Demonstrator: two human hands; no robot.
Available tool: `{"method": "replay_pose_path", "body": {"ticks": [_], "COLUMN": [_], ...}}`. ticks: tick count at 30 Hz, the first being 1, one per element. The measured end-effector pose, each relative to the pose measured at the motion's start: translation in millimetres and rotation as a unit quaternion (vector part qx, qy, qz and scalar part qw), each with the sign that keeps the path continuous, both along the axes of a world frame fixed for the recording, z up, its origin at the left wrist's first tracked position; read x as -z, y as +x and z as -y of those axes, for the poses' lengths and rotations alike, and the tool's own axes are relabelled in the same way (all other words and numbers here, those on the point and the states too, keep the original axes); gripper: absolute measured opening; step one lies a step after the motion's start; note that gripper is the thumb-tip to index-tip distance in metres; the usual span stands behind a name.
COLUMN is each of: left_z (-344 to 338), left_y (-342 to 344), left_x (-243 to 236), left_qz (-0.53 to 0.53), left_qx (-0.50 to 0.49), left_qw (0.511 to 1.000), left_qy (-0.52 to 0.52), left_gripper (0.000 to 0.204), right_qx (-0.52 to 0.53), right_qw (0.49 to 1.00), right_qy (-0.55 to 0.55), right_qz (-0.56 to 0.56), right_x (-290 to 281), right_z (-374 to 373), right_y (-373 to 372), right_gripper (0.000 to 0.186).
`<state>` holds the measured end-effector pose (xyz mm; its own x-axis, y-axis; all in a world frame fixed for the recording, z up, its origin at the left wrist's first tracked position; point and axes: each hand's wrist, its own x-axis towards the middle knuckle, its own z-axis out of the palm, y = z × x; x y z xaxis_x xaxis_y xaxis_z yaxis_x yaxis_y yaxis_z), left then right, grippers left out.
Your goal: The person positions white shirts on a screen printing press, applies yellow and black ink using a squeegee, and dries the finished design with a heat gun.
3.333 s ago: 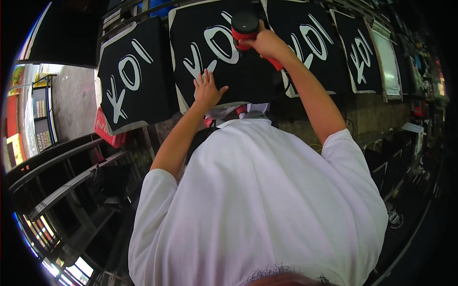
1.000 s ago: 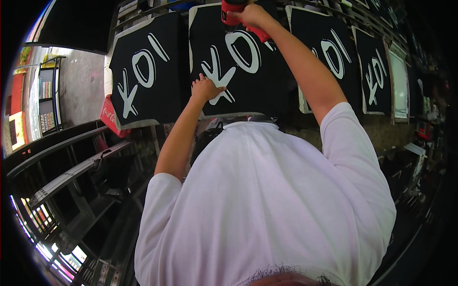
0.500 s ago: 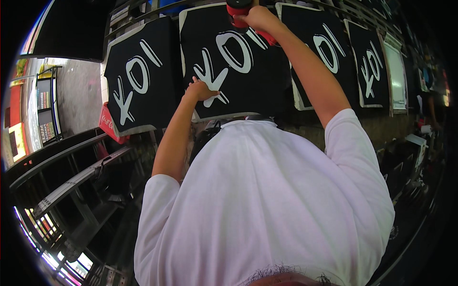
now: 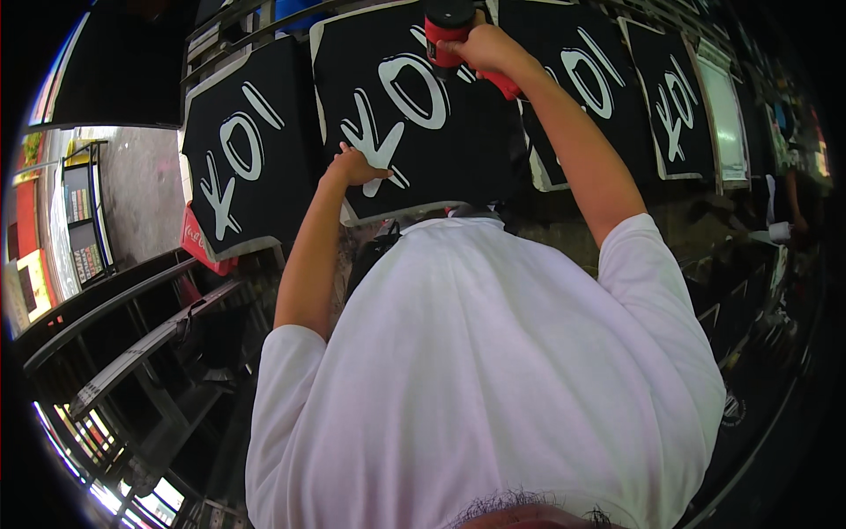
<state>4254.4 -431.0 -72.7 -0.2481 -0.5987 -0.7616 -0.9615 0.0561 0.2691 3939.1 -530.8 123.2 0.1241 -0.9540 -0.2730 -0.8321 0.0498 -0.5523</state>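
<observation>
A black fabric panel (image 4: 480, 167) with large white printed lettering lies flat on a pale-edged board in front of me. Over its far right part, my right hand (image 4: 483, 50) grips a red and black heat gun (image 4: 448, 26) by its red handle. The tool's narrower end points down toward the print; the gap to the fabric is hard to judge. My left hand (image 4: 359, 167) rests at the panel's near left, fingers stretched out across the lower part of the lettering and holding nothing.
Similar printed black panels lie alongside: one at the left (image 4: 256, 189), another partly behind my right forearm (image 4: 608, 115), and a third farther right (image 4: 677, 115). A pale framed screen (image 4: 724, 119) stands beyond them. A red crate (image 4: 198, 238) sits below the left panel, near metal rails (image 4: 150, 339).
The panels have shifted slightly left and up in view. My right hand and the heat gun now sit a little lower relative to the panel. My left hand stays on the same print.
</observation>
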Motion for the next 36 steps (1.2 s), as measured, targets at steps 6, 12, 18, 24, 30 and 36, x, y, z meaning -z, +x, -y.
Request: {"method": "replay_pose_path", "body": {"ticks": [6,12,18,24,30,36], "left_z": [-3.8,-9.3,-17.9,-16.5,-17.7,-15.3], "left_y": [4.8,-6.7,-7.5,-8.5,-5.9,-8.1], "left_x": [-6.7,-39.2,-58.7,-60.3,-50.6,-53.5], "left_qz": [-0.023,-0.012,-0.020,-0.033,-0.023,0.018], "left_qx": [0.010,0.000,-0.034,-0.034,-0.034,-0.009], "left_qw": [1.000,1.000,0.999,0.999,0.999,0.999], "left_qy": [-0.003,-0.007,-0.022,-0.011,-0.027,-0.028], "left_gripper": [0.119,0.112,0.109,0.108,0.107,0.118], "right_qx": [-0.021,0.030,0.027,0.003,-0.031,-0.030], "right_qw": [1.000,0.998,0.997,0.997,0.999,0.997], "right_qy": [0.012,0.050,0.058,0.071,0.024,0.061], "right_qz": [0.020,0.000,0.032,0.013,-0.009,0.032], "right_x": [-4.1,-3.6,-10.4,-8.8,-4.6,-11.1], "right_z": [-23.1,-42.7,-61.8,-69.1,-73.8,-71.2], "right_y": [-4.2,-6.7,-13.6,-13.7,-13.2,-5.7], "right_gripper": [0.091,0.078,0.082,0.086,0.088,0.082]}}
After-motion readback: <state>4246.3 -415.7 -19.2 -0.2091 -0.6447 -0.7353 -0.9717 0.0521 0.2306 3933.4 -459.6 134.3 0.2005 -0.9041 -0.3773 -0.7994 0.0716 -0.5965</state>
